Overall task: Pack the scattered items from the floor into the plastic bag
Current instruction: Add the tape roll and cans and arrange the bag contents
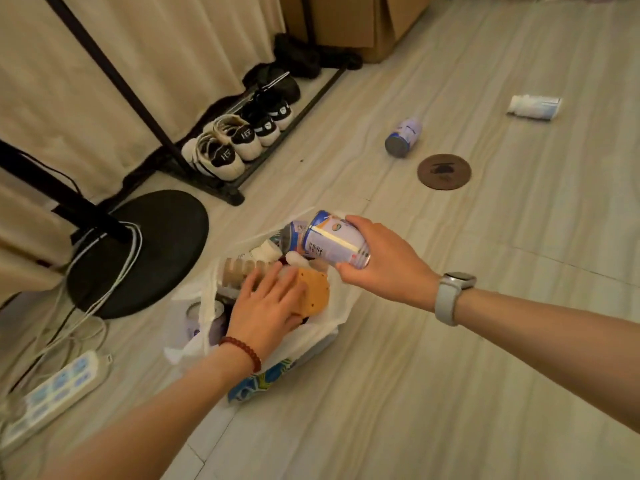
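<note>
My right hand [381,263] grips a can [334,241] over the open bag [311,336]. My left hand [266,306] lies flat on an orange thing [317,289] inside. Another can [403,136] and a bottle [533,106] lie on the floor [450,375], well apart from the bag.

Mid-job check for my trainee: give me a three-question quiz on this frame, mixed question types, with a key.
1. True or false: the right hand grips a can over the plastic bag.
2. The left hand rests on which thing? A) orange item B) power strip C) brown disc
3. Fill in: apart from the brown disc, ___ loose containers lie on the floor beyond the bag: a small can and a white bottle.

Key: 1 true; 2 A; 3 two.
</note>
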Demonstrator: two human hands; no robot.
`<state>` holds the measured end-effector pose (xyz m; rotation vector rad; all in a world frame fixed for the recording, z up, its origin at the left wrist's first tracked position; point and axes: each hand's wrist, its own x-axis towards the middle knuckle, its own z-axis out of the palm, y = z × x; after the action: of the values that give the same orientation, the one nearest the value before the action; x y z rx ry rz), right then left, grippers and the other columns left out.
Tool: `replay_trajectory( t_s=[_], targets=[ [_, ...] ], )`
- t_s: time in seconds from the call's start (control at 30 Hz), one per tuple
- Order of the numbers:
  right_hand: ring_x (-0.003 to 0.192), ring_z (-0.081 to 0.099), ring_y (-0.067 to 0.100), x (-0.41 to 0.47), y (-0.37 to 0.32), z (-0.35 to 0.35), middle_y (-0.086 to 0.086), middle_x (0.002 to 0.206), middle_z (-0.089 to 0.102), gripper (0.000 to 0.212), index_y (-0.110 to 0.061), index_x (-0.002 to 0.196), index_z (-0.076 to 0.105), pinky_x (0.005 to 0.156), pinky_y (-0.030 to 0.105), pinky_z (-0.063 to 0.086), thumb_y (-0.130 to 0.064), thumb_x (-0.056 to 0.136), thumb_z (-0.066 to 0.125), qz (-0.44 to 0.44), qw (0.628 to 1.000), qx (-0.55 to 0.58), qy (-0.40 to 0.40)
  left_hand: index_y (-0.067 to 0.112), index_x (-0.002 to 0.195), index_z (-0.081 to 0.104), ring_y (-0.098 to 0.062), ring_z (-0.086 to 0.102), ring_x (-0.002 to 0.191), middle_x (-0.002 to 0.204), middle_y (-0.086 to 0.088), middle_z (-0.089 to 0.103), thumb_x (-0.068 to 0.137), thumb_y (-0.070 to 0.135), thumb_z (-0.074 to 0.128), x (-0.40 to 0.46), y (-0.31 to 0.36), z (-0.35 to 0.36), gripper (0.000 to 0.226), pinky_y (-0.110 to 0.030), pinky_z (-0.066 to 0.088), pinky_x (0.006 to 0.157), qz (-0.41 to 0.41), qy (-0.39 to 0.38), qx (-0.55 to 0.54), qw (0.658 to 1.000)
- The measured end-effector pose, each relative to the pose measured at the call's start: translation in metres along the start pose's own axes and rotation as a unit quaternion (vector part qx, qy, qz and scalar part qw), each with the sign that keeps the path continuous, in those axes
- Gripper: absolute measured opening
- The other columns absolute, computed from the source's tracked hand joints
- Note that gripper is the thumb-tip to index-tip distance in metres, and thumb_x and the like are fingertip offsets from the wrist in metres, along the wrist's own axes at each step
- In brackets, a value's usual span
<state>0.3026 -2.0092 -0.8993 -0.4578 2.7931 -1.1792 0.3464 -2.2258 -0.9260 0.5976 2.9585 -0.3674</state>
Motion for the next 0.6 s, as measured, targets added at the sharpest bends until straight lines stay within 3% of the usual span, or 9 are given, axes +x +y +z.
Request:
replay_trajectory(
  t_s=[0.07, 0.2, 0.27, 0.33, 0.43, 0.47, 0.53, 0.57, 0.6],
  targets=[
    [0.106, 0.05, 0.029, 0.0, 0.003, 0.006, 0.012, 0.118, 0.054, 0.07, -0.022, 0.136, 0.031, 0.083, 0.03, 0.037, -0.038, 0.075, 0.061, -0.009, 0.998, -0.058, -0.004, 0.024, 0.114, 0.059, -0.034, 0.054, 0.118, 0.122, -0.003, 0.063, 0.063, 0.051, 0.072, 0.007, -0.005, 0.002, 0.058, -0.05, 0.018, 0.1, -0.021, 0.008, 0.025, 0.999],
    [0.103, 0.05, 0.031, 0.005, 0.001, 0.02, 0.014, 0.114, 0.054, 0.068, -0.022, 0.136, 0.032, 0.085, 0.033, 0.038, -0.037, 0.076, 0.061, -0.016, 0.998, -0.064, -0.014, 0.025, 0.107, 0.06, -0.028, 0.053, 0.116, 0.116, -0.004, 0.065, 0.081, 0.053, 0.04, 0.001, -0.003, -0.004, 0.043, -0.041, 0.02, 0.098, -0.031, 0.039, -0.066, 0.997],
    [0.105, 0.05, 0.032, 0.009, 0.001, 0.027, 0.015, 0.117, 0.054, 0.068, -0.021, 0.136, 0.031, 0.087, 0.034, 0.039, -0.038, 0.077, 0.06, -0.022, 0.997, -0.063, -0.029, 0.023, 0.096, 0.065, -0.022, 0.053, 0.108, 0.104, -0.001, 0.067, 0.085, 0.047, 0.041, -0.011, 0.004, -0.01, 0.036, -0.037, 0.025, 0.095, 0.006, 0.102, -0.112, 0.988],
    [0.11, 0.048, 0.033, 0.011, 0.0, 0.035, 0.015, 0.123, 0.052, 0.07, -0.021, 0.139, 0.028, 0.093, 0.035, 0.037, -0.038, 0.079, 0.06, -0.035, 0.995, -0.072, -0.059, 0.022, 0.09, 0.068, -0.022, 0.059, 0.097, 0.095, 0.0, 0.069, 0.086, 0.041, 0.044, -0.026, 0.005, -0.019, 0.031, -0.037, 0.031, 0.089, 0.047, 0.158, -0.065, 0.984],
    [0.119, 0.044, 0.031, 0.011, -0.005, 0.046, 0.014, 0.131, 0.047, 0.074, -0.02, 0.142, 0.025, 0.101, 0.035, 0.034, -0.039, 0.08, 0.06, -0.074, 0.99, -0.069, -0.097, 0.019, 0.102, 0.064, -0.027, 0.058, 0.102, 0.108, -0.008, 0.067, 0.084, 0.031, 0.05, -0.04, -0.007, -0.036, 0.026, -0.039, 0.034, 0.085, 0.021, 0.248, 0.039, 0.968],
    [0.121, 0.042, 0.03, 0.012, -0.007, 0.049, 0.013, 0.134, 0.045, 0.075, -0.019, 0.142, 0.024, 0.102, 0.035, 0.034, -0.039, 0.08, 0.061, -0.086, 0.989, -0.059, -0.105, 0.017, 0.114, 0.058, -0.029, 0.051, 0.113, 0.12, -0.012, 0.062, 0.082, 0.033, 0.054, -0.041, -0.015, -0.043, 0.036, -0.041, 0.031, 0.091, -0.031, 0.224, 0.062, 0.972],
    [0.123, 0.041, 0.027, 0.013, -0.015, 0.055, 0.012, 0.137, 0.042, 0.075, -0.018, 0.141, 0.025, 0.103, 0.034, 0.034, -0.039, 0.079, 0.062, -0.109, 0.986, -0.046, -0.117, 0.017, 0.137, 0.033, -0.033, 0.032, 0.131, 0.141, -0.015, 0.04, 0.077, 0.043, 0.058, -0.04, -0.037, -0.05, 0.069, -0.046, 0.021, 0.106, -0.181, 0.064, 0.065, 0.979],
    [0.122, 0.042, 0.027, 0.013, -0.019, 0.058, 0.012, 0.136, 0.042, 0.074, -0.017, 0.14, 0.026, 0.102, 0.035, 0.036, -0.039, 0.079, 0.062, -0.121, 0.984, -0.046, -0.121, 0.019, 0.14, 0.025, -0.032, 0.033, 0.132, 0.144, -0.015, 0.036, 0.079, 0.044, 0.058, -0.041, -0.048, -0.05, 0.074, -0.046, 0.024, 0.108, -0.245, -0.019, 0.011, 0.969],
    [0.12, 0.043, 0.027, 0.014, -0.023, 0.062, 0.011, 0.135, 0.043, 0.074, -0.017, 0.139, 0.027, 0.101, 0.035, 0.037, -0.039, 0.079, 0.063, -0.135, 0.982, -0.049, -0.122, 0.019, 0.138, 0.029, -0.028, 0.045, 0.123, 0.136, -0.015, 0.045, 0.082, 0.04, 0.058, -0.042, -0.061, -0.048, 0.066, -0.045, 0.035, 0.103, -0.291, -0.068, -0.091, 0.95]
  ],
)
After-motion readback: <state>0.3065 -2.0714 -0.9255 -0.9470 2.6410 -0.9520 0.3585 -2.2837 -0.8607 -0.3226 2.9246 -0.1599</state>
